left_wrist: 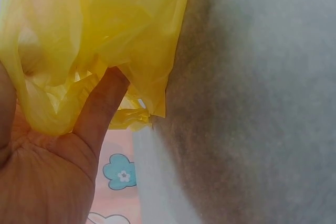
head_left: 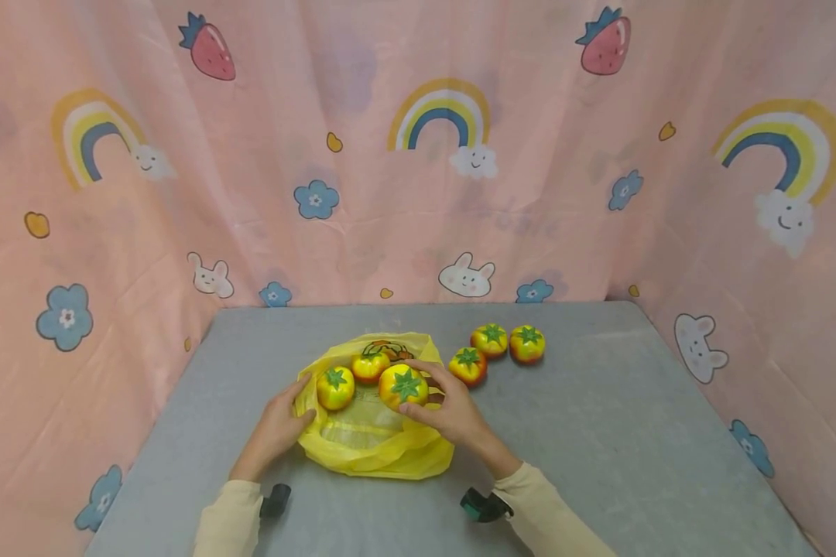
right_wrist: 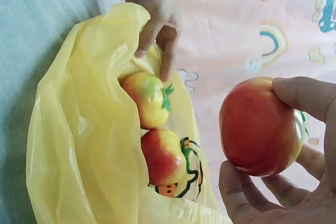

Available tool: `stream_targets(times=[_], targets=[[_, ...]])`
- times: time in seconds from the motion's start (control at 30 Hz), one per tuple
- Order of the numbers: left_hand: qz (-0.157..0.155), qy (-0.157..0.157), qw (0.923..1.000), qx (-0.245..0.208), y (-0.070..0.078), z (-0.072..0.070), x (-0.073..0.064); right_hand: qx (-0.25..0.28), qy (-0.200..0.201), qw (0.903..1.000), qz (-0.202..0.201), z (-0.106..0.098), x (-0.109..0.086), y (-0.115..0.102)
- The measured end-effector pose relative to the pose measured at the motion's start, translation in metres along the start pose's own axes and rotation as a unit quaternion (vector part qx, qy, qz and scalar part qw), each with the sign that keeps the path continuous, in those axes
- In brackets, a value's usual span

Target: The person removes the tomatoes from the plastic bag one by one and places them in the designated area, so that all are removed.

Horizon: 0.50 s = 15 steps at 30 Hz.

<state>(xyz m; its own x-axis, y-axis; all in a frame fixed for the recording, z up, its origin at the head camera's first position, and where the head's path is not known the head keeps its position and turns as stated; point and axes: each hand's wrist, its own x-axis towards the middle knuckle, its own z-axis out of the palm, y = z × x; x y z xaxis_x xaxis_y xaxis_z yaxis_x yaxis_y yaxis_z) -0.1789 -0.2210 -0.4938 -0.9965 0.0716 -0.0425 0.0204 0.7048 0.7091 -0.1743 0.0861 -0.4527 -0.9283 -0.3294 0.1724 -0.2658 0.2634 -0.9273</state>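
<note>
My right hand [head_left: 453,410] grips a yellow-red tomato [head_left: 403,387] with a green leafy top, holding it over the mouth of a yellow plastic bag [head_left: 383,462]. In the right wrist view the held tomato [right_wrist: 260,127] shows its red underside between thumb and fingers. Two more tomatoes lie inside the bag, one at the left [head_left: 336,388] and one at the back [head_left: 371,367]. At the bag's left side, my left hand [head_left: 279,422] holds the rim, with thin yellow film [left_wrist: 131,19] between thumb and fingers in the left wrist view.
Three more tomatoes, at the front [head_left: 467,367], back [head_left: 489,340] and right [head_left: 527,344], sit on the grey table [head_left: 599,433] right of the bag. A pink patterned curtain [head_left: 390,232] rises behind the table and along its sides.
</note>
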Motion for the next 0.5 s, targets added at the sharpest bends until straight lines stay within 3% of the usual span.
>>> stream_targets(times=[0.5], targets=[[0.006, 0.002, 1.0, 0.007, 0.003, 0.001, 0.0, -0.007, 0.032, 0.9982, 0.05, -0.016, -0.003, 0.014]])
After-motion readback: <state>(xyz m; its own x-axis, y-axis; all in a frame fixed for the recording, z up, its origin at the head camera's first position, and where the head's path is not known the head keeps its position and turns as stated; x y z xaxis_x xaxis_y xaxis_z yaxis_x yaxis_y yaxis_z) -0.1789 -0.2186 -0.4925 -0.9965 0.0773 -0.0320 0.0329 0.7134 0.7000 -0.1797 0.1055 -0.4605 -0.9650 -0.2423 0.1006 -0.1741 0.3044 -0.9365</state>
